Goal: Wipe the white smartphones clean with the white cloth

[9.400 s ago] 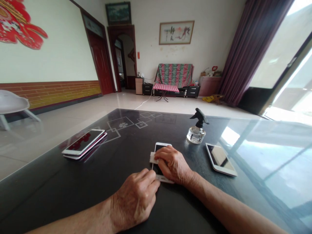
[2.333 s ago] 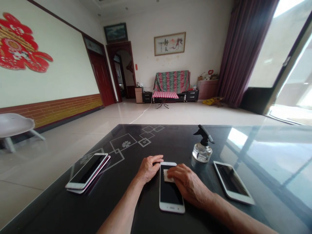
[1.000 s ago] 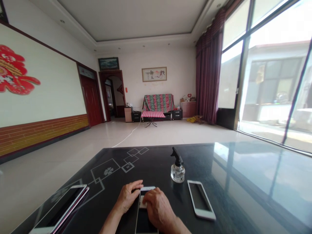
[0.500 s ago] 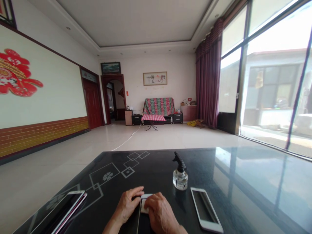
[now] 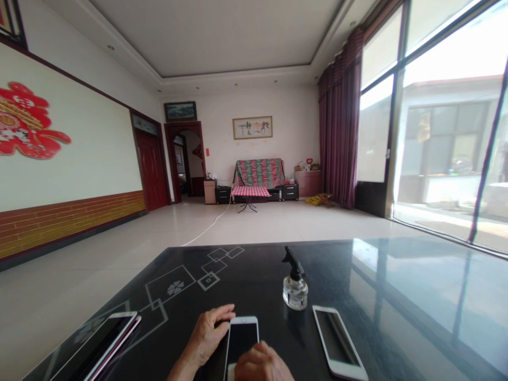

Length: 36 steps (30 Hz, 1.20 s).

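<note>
A white-framed smartphone (image 5: 243, 338) with a dark screen lies face up on the table in front of me. Beside its upper left corner rests my left hand (image 5: 208, 333), fingers stretched out and the thumb against the phone's left edge. My right hand (image 5: 262, 364) is closed and pressed down over the lower part of the screen. Under its fingers shows a sliver of a whitish cloth (image 5: 232, 371), mostly hidden by the hand. The bottom of the phone is covered too.
A clear spray bottle (image 5: 295, 291) with a black trigger head stands beyond my right hand. Another white phone (image 5: 339, 344) lies to the right, and stacked phones (image 5: 103, 344) lie at the left. All rest on the glossy black table (image 5: 262, 270).
My right hand has slid down the phone toward me with the cloth, uncovering the upper screen. The left hand stays in place.
</note>
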Tool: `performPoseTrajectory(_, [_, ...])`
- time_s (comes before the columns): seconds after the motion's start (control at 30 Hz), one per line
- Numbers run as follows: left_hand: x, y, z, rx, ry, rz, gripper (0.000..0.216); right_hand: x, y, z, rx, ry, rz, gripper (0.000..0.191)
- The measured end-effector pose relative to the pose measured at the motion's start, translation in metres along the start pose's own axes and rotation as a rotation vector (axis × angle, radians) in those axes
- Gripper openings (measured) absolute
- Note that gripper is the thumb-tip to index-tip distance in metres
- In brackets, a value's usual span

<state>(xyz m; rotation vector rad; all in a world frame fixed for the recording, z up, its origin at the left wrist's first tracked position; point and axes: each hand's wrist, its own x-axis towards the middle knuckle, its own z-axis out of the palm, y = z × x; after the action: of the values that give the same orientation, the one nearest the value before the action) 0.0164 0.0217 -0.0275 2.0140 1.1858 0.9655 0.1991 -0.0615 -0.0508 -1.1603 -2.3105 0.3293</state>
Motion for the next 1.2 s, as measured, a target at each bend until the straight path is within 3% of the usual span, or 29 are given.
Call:
performPoseTrajectory(0.27, [0.002, -0.006, 0.001, -0.011, 0.03, -0.001, 0.042, 0.026, -0.006, -0.034, -0.034, 0.176, 0.054, 0.025])
performPoseTrajectory(0.53, [0.003, -0.007, -0.001, -0.046, 0.019, -0.022, 0.044, 0.046, -0.004, -0.041, -0.086, 0.196, 0.15, 0.025])
performPoseTrajectory(0.73, [0.003, -0.003, -0.001, -0.024, 0.005, -0.023, 0.044, 0.028, -0.013, -0.041, -0.085, 0.165, 0.108, 0.023])
performPoseTrajectory(1.0, [0.002, -0.01, -0.001, 0.011, 0.009, -0.003, 0.045, -0.005, -0.029, -0.031, -0.043, -0.024, -0.033, 0.023])
performPoseTrajectory(1.2, [0.001, -0.004, -0.001, -0.013, 0.006, -0.013, 0.043, -0.027, -0.03, -0.027, 0.01, -0.046, -0.092, 0.014])
